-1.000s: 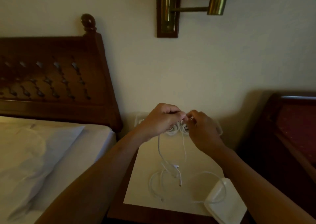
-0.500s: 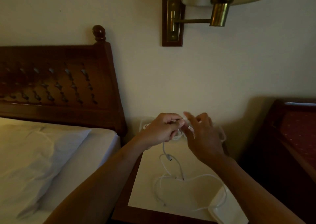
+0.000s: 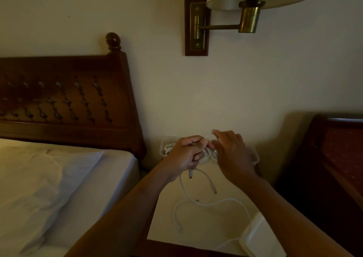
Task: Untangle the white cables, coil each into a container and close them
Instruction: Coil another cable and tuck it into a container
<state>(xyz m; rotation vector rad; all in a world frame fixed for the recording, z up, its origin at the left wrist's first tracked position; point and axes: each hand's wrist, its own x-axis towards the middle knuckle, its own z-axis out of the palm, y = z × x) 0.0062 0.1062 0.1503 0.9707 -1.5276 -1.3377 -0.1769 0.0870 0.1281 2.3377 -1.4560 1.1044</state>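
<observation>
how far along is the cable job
Partly done: a cable coil seems to sit in the container by the wall. The left hand grips a strand, the right hand at it, blurred. Left: loose cable sprawls on the nightstand, and the lid lies off at the front.

No text, label, brand, number or sign can be read anywhere in the frame. The light is dim. The white cables [image 3: 213,155] at centre and the white lid [image 3: 259,237] at lower right show only plain, unmarked surfaces. The brass plate [image 3: 197,26] of the wall lamp, upper centre, carries no legible marking.
</observation>
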